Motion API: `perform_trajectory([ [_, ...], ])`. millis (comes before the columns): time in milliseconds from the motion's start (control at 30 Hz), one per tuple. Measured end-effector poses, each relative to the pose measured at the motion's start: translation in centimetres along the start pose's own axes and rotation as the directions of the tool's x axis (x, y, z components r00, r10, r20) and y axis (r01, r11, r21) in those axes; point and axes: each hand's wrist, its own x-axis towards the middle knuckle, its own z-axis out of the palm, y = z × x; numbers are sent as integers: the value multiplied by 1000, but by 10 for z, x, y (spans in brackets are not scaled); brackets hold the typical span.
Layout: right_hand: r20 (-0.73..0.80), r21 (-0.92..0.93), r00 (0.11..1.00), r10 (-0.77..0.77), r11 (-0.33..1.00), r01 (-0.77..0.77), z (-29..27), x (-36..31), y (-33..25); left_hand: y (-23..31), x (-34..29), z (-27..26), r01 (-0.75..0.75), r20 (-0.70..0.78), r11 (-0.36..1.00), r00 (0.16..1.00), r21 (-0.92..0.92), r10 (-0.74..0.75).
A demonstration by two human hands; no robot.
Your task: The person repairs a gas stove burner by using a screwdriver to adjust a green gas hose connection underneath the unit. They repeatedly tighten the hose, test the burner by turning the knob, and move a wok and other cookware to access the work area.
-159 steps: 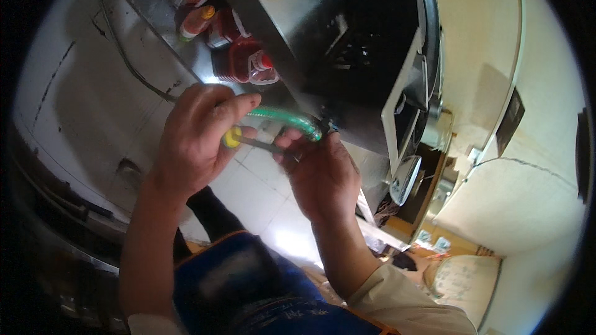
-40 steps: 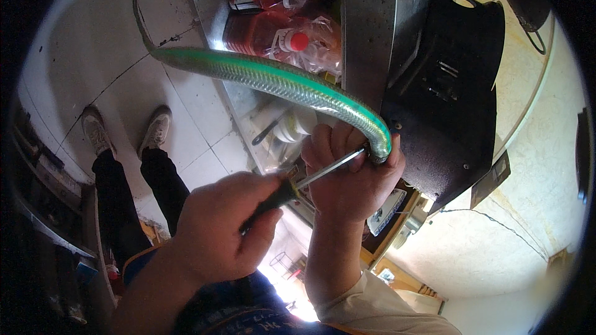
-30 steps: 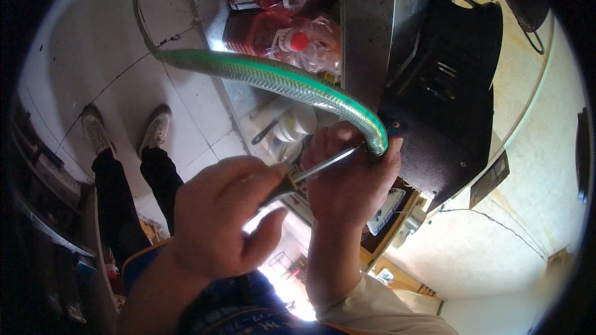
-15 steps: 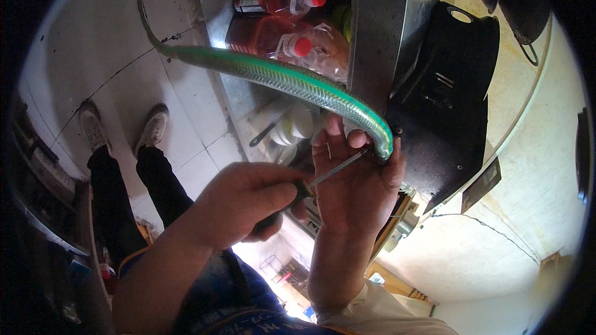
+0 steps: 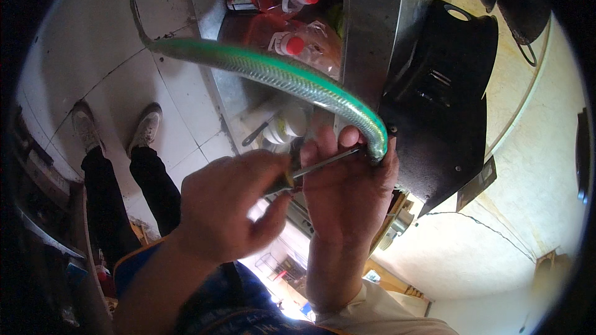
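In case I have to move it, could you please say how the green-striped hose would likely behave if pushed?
The green-striped hose probably bends rather than snaps, since it curves smoothly to the right hand. It seems fairly springy, as no hand supports its arching middle. Its shiny surface might feel slightly slippery.

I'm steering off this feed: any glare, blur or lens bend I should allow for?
Head view, centre: bright glints on the green-striped hose and along the screwdriver's shaft; the left hand looks slightly soft. Head view, low middle: a patch washed out nearly white. Head view, left: seams on the tiled floor bend. Head view, corners: black.
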Motion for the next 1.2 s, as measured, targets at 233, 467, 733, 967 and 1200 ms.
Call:
perform_trajectory([
  [233,-68,-19,998,-19,1000,17,7,1,2,-9,-8,-12,544,364,451,827,-707,-428],
  [467,-112,-19,993,30,999,-32,8,1,0,-7,22,-27,852,762,-7,465,-524,-450],
  [733,1,-42,1000,-2,999,2,3,4,2,-6,6,-1,-183,82,944,983,274,166],
  [967,84,25,996,-16,1000,14,-7,5,1,7,14,-22,227,220,954,958,-197,-183],
  [1200,-92,-6,995,-39,999,38,8,5,7,-5,13,-22,671,576,26,654,-741,-490],
])
